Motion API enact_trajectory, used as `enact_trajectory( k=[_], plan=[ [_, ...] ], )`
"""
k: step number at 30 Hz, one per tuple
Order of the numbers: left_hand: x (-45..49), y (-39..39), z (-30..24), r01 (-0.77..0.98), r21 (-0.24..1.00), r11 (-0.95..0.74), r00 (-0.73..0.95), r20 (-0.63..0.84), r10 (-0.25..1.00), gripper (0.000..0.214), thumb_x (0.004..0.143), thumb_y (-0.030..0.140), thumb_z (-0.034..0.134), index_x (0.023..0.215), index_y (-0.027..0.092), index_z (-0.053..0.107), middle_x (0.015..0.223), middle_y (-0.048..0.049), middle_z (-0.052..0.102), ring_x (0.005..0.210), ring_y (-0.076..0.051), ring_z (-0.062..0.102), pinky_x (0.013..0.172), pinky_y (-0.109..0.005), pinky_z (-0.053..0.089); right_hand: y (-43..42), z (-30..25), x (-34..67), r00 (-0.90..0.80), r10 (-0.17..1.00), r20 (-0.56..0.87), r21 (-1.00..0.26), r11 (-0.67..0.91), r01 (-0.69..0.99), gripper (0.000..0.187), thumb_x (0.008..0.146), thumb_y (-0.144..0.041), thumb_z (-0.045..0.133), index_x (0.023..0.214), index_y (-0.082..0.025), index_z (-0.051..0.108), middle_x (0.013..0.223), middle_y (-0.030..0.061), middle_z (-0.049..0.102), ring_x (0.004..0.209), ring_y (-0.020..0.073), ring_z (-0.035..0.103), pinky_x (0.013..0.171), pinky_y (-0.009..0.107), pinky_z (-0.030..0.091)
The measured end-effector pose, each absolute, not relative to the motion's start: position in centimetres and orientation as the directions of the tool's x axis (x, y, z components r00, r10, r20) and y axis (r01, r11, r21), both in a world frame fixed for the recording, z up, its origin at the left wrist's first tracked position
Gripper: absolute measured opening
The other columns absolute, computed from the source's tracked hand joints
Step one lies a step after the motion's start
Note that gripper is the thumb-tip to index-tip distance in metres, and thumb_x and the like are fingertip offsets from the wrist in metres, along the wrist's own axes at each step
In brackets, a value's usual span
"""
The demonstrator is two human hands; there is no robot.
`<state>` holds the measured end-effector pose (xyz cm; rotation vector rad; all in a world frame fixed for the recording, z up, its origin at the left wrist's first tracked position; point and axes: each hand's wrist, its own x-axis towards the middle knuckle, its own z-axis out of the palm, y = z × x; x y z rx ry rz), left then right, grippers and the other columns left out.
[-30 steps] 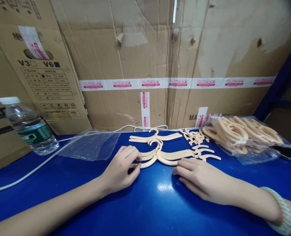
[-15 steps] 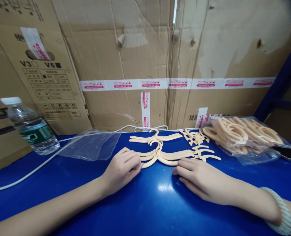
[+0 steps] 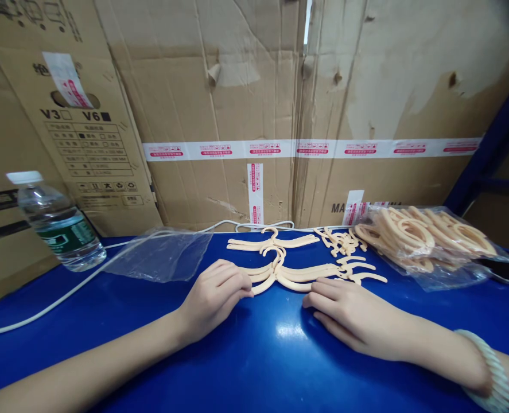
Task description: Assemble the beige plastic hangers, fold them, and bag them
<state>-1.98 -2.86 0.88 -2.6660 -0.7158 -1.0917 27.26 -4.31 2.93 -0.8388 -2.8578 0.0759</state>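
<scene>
A cream folding clothes hanger (image 3: 291, 283) lies in front of me on the blue table, its hook pointing away. My left hand (image 3: 217, 292) is closed with its fingertips on the hanger's left arm. On the right arm's end my right hand (image 3: 351, 312) has its fingers curled over it, hiding that tip. Just behind are more hangers, partly overlapping, and another hanger (image 3: 295, 241) lies farther back. Several small curved cream pieces (image 3: 366, 267) are beside my right hand, with a heap of small cream parts (image 3: 342, 240) behind them.
A clear bag of cream rings and curved parts (image 3: 409, 232) sits at the right, a dark flat object (image 3: 504, 268) by it. On the left are a water bottle (image 3: 60, 229), an empty plastic bag (image 3: 163, 255) and a white cable (image 3: 43, 312). Cardboard (image 3: 220, 189) walls the back.
My left hand has shifted very slightly right along the hanger's arm. My right hand stays in place, and the view has tilted a little.
</scene>
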Motion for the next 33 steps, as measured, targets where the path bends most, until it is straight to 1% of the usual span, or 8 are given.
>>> enact_trajectory(
  k=[4, 9, 11, 14, 21, 26, 30, 33],
  plan=[
    [-2.06, -2.89, 0.94, 0.485, -0.006, -0.875, 0.616, 0.712, 0.337, 0.015, 0.095, 0.006, 0.051, 0.088, 0.018, 0.058, 0.082, -0.0017, 0.069, 0.078, -0.016, 0.061, 0.076, -0.032, 0.045, -4.35, 2.91, 27.26, -0.825, 0.549, 0.133, -0.092, 0.836, 0.541, 0.021, 0.097, -0.016, 0.038, 0.100, -0.016, 0.058, 0.093, 0.0088, 0.061, 0.082, 0.0203, 0.055, 0.071, 0.032, 0.044],
    [-1.88, -2.90, 1.00, 0.496, -0.042, -0.867, 0.613, 0.724, 0.316, 0.023, 0.093, -0.001, 0.046, 0.096, 0.018, 0.058, 0.087, -0.0036, 0.070, 0.080, -0.017, 0.061, 0.074, -0.032, 0.046, -4.48, 2.90, 27.29, -0.825, 0.547, 0.139, -0.091, 0.837, 0.540, 0.021, 0.097, -0.015, 0.038, 0.100, -0.016, 0.059, 0.093, 0.0089, 0.061, 0.082, 0.0202, 0.055, 0.072, 0.032, 0.045],
    [-1.70, -2.91, 1.03, 0.513, -0.059, -0.856, 0.594, 0.745, 0.305, 0.021, 0.093, 0.001, 0.048, 0.099, 0.019, 0.058, 0.087, -0.0041, 0.068, 0.080, -0.017, 0.060, 0.072, -0.032, 0.046, -4.48, 2.93, 27.26, -0.826, 0.545, 0.145, -0.093, 0.838, 0.537, 0.020, 0.096, -0.015, 0.039, 0.099, -0.016, 0.059, 0.092, 0.0090, 0.061, 0.082, 0.0202, 0.055, 0.072, 0.032, 0.045],
    [-1.51, -2.97, 1.01, 0.527, -0.048, -0.848, 0.576, 0.754, 0.315, 0.018, 0.093, 0.004, 0.050, 0.102, 0.019, 0.057, 0.089, -0.0051, 0.065, 0.082, -0.018, 0.059, 0.072, -0.032, 0.047, -4.41, 2.94, 27.23, -0.826, 0.541, 0.155, -0.090, 0.841, 0.534, 0.021, 0.096, -0.015, 0.039, 0.100, -0.016, 0.059, 0.092, 0.0092, 0.061, 0.082, 0.0205, 0.055, 0.072, 0.032, 0.045],
    [-1.65, -3.05, 1.06, 0.548, 0.023, -0.836, 0.586, 0.703, 0.403, 0.020, 0.091, 0.002, 0.043, 0.088, 0.019, 0.054, 0.087, -0.0043, 0.062, 0.079, -0.017, 0.056, 0.071, -0.030, 0.045, -4.31, 2.78, 27.33, -0.827, 0.543, 0.149, -0.094, 0.840, 0.534, 0.021, 0.096, -0.015, 0.039, 0.102, -0.016, 0.059, 0.093, 0.0092, 0.061, 0.083, 0.0208, 0.055, 0.073, 0.032, 0.045],
    [-1.55, -3.12, 1.43, 0.552, 0.005, -0.834, 0.609, 0.681, 0.407, 0.023, 0.090, 0.000, 0.039, 0.082, 0.019, 0.048, 0.083, -0.0033, 0.058, 0.077, -0.016, 0.052, 0.069, -0.030, 0.042, -4.35, 2.72, 27.39, -0.825, 0.548, 0.134, -0.100, 0.836, 0.539, 0.021, 0.097, -0.015, 0.038, 0.102, -0.016, 0.059, 0.094, 0.0093, 0.061, 0.084, 0.0209, 0.055, 0.074, 0.033, 0.046],
    [-1.54, -3.09, 1.29, 0.587, -0.020, -0.809, 0.604, 0.677, 0.421, 0.026, 0.091, 0.000, 0.037, 0.081, 0.018, 0.051, 0.086, -0.0036, 0.054, 0.076, -0.016, 0.049, 0.066, -0.030, 0.040, -4.34, 2.76, 27.37, -0.824, 0.550, 0.140, -0.103, 0.835, 0.540, 0.021, 0.096, -0.015, 0.039, 0.102, -0.016, 0.059, 0.093, 0.0093, 0.060, 0.083, 0.0208, 0.054, 0.074, 0.033, 0.046],
    [-1.63, -2.96, 0.87, 0.627, -0.020, -0.778, 0.576, 0.684, 0.447, 0.029, 0.089, -0.002, 0.035, 0.079, 0.018, 0.054, 0.085, -0.0027, 0.049, 0.073, -0.015, 0.046, 0.063, -0.028, 0.039, -4.34, 2.77, 27.41, -0.826, 0.545, 0.144, -0.105, 0.838, 0.535, 0.021, 0.096, -0.015, 0.039, 0.102, -0.016, 0.059, 0.093, 0.0090, 0.061, 0.083, 0.0206, 0.054, 0.073, 0.033, 0.046]
  ],
)
